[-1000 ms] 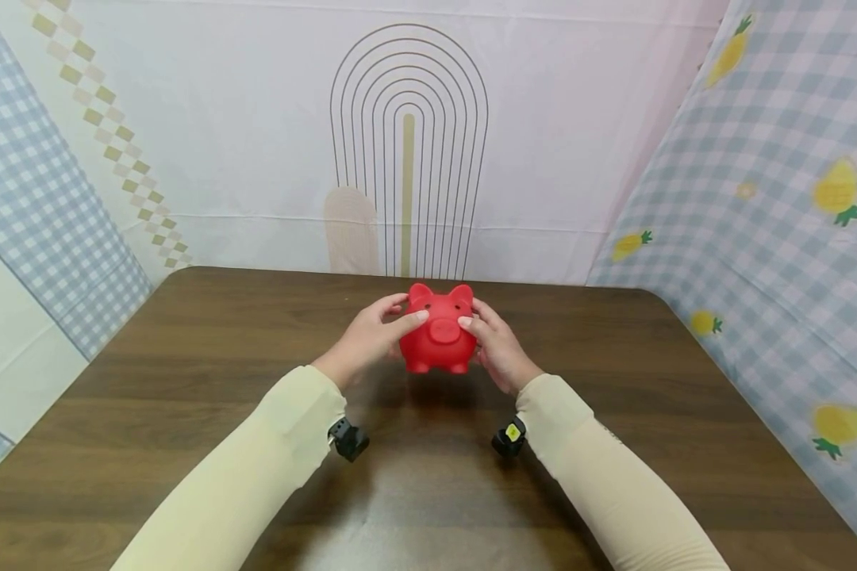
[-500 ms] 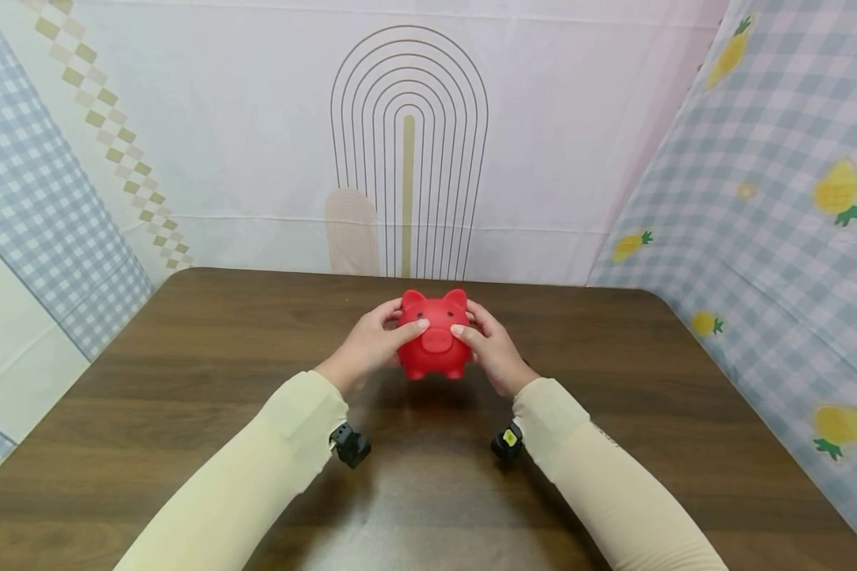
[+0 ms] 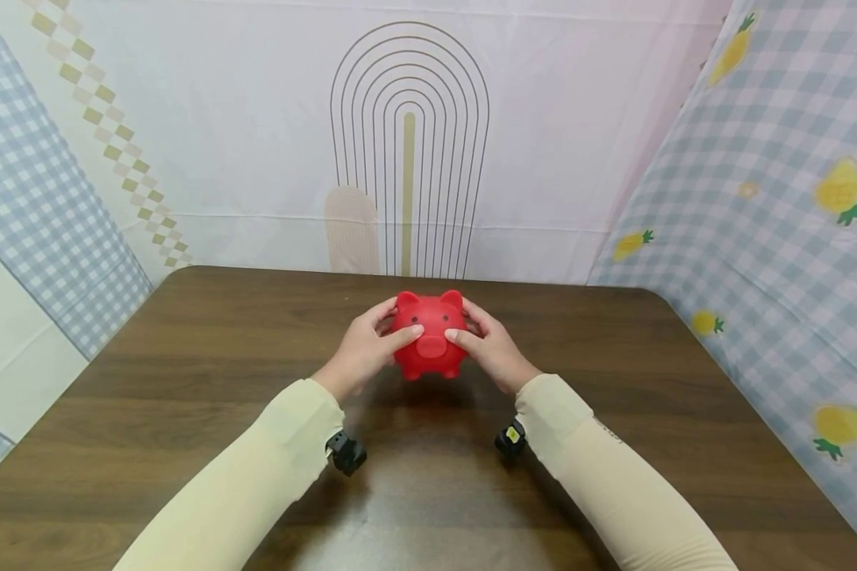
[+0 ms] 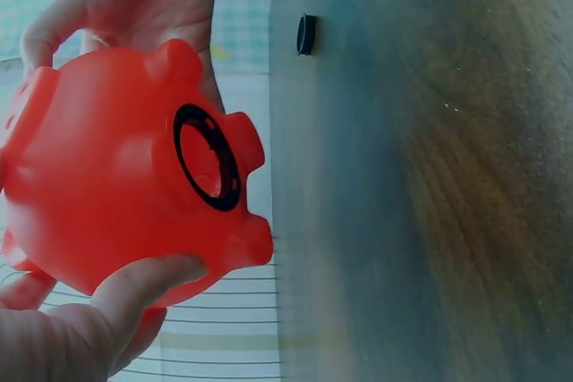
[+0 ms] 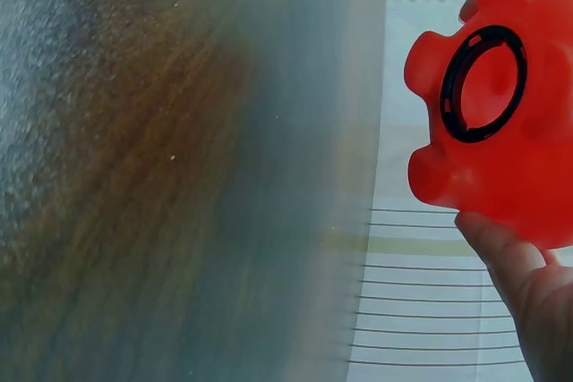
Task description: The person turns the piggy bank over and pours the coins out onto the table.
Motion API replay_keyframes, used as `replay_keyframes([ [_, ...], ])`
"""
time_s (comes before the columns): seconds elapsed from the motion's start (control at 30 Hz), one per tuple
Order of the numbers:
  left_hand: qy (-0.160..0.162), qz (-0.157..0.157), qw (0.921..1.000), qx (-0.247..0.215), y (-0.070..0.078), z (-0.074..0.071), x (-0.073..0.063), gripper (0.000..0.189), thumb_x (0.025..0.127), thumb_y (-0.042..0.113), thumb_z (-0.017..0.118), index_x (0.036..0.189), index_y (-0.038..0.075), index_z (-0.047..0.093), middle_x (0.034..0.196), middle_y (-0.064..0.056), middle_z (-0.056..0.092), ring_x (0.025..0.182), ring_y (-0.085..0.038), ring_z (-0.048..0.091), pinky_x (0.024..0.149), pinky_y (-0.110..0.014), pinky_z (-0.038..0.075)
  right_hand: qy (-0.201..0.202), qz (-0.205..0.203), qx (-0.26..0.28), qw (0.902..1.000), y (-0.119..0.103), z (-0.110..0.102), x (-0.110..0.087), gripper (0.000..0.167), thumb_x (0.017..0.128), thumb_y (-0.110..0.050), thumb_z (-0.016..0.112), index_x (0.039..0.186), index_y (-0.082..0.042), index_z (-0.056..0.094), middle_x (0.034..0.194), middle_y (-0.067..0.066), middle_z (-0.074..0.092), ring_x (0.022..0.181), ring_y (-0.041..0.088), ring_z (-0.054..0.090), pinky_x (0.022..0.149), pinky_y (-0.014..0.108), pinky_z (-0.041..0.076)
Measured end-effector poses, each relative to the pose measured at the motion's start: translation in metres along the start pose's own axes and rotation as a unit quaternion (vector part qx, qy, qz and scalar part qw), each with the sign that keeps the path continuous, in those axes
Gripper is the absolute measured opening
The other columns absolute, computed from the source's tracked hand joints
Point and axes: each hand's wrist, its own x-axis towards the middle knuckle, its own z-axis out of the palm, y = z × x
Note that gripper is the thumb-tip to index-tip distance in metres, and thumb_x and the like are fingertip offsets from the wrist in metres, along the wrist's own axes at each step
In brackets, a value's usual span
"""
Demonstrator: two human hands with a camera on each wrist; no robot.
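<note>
A red piggy bank (image 3: 430,347) faces me, held above the table between both hands. My left hand (image 3: 363,347) grips its left side, thumb on the face beside the snout and fingers behind. On the other side my right hand (image 3: 498,354) holds it the same way, its thumb near the snout. The wrist views show the underside, with short feet around a round opening (image 4: 204,165) rimmed by a black ring. In the left wrist view a small black cap (image 4: 306,35) lies on the table, apart from the bank.
The brown wooden table (image 3: 207,428) spreads under both arms. Behind it hangs a white cloth (image 3: 243,119) with arch lines, and a checked cloth with pineapples (image 3: 771,238) is at the right. A small black camera (image 3: 346,454) is on each wrist.
Both hands have shifted the piggy bank slightly left and lower in the head view, keeping their hold. Its face stays turned toward me.
</note>
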Motion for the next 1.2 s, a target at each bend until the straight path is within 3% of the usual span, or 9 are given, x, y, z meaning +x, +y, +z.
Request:
replay_keyframes([
  [0.53,0.023,0.093,0.9940,0.053,-0.008,-0.003,-0.003,0.068,0.086,0.021,0.072,0.146,0.013,0.040,0.143,-0.008,0.044,0.128,-0.027,0.044,0.095,-0.043,0.050,0.005,0.002,-0.057,0.9983,-0.009,0.003,-0.003,0.067,0.091,-0.023,0.066,0.150,-0.017,0.035,0.139,0.012,0.050,0.121,0.031,0.051,0.092,0.040,0.053],
  [0.9,0.033,0.118,0.9866,0.108,-0.011,-0.003,-0.004,0.069,0.085,0.025,0.073,0.145,0.012,0.042,0.146,-0.009,0.038,0.130,-0.028,0.039,0.093,-0.046,0.051,0.016,0.005,-0.065,0.9977,-0.011,0.004,-0.007,0.067,0.090,-0.022,0.068,0.149,-0.016,0.038,0.145,0.007,0.047,0.129,0.027,0.047,0.095,0.041,0.050],
  [1.2,0.027,0.105,0.9858,0.128,-0.010,-0.003,-0.005,0.068,0.085,0.026,0.074,0.144,0.016,0.042,0.145,-0.006,0.041,0.128,-0.026,0.042,0.092,-0.044,0.052,0.014,-0.020,-0.077,0.9968,-0.007,0.002,-0.010,0.067,0.089,-0.021,0.068,0.149,-0.016,0.037,0.146,0.007,0.044,0.132,0.027,0.043,0.096,0.042,0.050],
])
